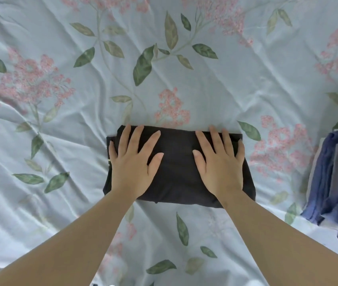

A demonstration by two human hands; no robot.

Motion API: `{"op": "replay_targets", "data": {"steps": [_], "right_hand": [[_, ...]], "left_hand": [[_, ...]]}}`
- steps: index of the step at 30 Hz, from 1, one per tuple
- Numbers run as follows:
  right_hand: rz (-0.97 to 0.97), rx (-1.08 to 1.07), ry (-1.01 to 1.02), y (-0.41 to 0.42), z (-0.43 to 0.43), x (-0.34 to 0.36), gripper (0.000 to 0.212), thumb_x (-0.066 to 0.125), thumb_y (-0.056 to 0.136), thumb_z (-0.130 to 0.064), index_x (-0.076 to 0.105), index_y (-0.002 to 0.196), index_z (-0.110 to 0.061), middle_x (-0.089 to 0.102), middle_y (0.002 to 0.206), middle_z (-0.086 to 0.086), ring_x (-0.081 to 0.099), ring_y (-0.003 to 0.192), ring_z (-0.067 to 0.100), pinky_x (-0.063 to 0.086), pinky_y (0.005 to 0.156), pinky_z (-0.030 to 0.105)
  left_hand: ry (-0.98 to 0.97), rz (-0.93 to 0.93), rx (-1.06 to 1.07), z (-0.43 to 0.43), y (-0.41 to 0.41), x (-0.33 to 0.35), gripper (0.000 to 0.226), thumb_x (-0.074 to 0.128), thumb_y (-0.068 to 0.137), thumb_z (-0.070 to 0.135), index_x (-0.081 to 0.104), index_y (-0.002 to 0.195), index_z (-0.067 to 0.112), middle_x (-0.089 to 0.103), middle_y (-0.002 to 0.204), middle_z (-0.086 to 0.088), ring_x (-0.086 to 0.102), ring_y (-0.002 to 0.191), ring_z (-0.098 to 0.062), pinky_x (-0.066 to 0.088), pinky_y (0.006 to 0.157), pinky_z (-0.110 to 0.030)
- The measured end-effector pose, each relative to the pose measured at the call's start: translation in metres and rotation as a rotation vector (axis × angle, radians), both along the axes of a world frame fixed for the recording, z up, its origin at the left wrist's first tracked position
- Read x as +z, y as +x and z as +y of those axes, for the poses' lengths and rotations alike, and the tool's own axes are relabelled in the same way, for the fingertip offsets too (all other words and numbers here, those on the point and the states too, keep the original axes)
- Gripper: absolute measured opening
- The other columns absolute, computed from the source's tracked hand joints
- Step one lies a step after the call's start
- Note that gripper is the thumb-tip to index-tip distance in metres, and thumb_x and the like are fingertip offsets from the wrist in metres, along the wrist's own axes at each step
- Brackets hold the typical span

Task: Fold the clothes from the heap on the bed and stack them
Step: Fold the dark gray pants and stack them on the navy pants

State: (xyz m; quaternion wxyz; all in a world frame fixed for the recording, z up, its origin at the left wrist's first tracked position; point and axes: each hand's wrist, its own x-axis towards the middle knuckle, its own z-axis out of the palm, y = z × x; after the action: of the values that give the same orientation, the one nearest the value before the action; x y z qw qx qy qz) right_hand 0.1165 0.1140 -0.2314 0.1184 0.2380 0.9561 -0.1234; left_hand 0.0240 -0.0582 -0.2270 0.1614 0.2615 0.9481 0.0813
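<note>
My left hand point(132, 162), right hand point(218, 162): fingers spread flat, frame centre | pressing black folded garment point(177, 172) | press evenly outward, then lift to stack point(333, 182), right edge.

matt black cloth garment point(179, 166), smooth printed cotton-look bedsheet point(205, 83)

You'll find nothing to read here: no text, label, brand, number or sign shows legibly.
</note>
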Motion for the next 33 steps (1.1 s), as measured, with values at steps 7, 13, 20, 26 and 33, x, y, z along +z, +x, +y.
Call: {"op": "replay_targets", "data": {"steps": [7,13,20,26,33], "right_hand": [[0.000,-0.773,-0.217,0.035,-0.016,0.017,0.087,0.050,0.076,-0.069,0.019,0.147,-0.028,0.027,0.153,0.002,0.028,0.137,0.030,0.025,0.106,0.052],[-0.001,-0.982,-0.680,0.051,-0.004,0.040,0.064,0.068,0.072,-0.057,0.045,0.120,-0.021,0.059,0.111,-0.002,0.055,0.094,0.020,0.046,0.078,0.035],[0.179,-0.964,-0.737,0.089,0.028,0.107,0.039,0.068,0.077,-0.050,0.053,0.102,-0.024,0.059,0.088,-0.014,0.054,0.080,0.004,0.040,0.062,0.022],[0.334,-0.921,-0.511,0.153,0.122,0.183,0.036,0.065,0.075,-0.056,0.056,0.093,-0.026,0.058,0.084,-0.017,0.053,0.078,0.008,0.040,0.069,0.029],[0.381,-0.948,-0.312,0.254,0.264,0.207,0.051,0.058,0.079,-0.060,0.056,0.109,-0.019,0.056,0.089,-0.005,0.050,0.084,0.023,0.037,0.076,0.033]], "left_hand": [[0.159,-0.256,0.790,-0.011,0.014,0.011,0.090,0.057,0.068,0.070,0.019,0.143,0.038,0.030,0.146,-0.002,0.034,0.130,-0.030,0.031,0.106,-0.051],[0.394,-0.692,1.021,-0.020,-0.010,0.033,0.058,0.074,0.064,0.060,0.051,0.102,0.022,0.060,0.099,0.007,0.060,0.090,-0.019,0.051,0.073,-0.035],[0.528,-0.854,0.883,0.009,0.001,0.104,0.036,0.074,0.066,0.060,0.059,0.082,0.032,0.065,0.095,0.005,0.063,0.086,-0.020,0.049,0.060,-0.031],[0.611,-0.895,0.743,0.111,0.059,0.161,0.035,0.070,0.067,0.062,0.059,0.083,0.032,0.066,0.097,0.006,0.063,0.089,-0.021,0.054,0.072,-0.036],[0.664,-0.899,0.669,0.262,0.158,0.173,0.059,0.069,0.057,0.069,0.059,0.101,0.030,0.065,0.101,0.006,0.062,0.094,-0.022,0.053,0.087,-0.046]]}}
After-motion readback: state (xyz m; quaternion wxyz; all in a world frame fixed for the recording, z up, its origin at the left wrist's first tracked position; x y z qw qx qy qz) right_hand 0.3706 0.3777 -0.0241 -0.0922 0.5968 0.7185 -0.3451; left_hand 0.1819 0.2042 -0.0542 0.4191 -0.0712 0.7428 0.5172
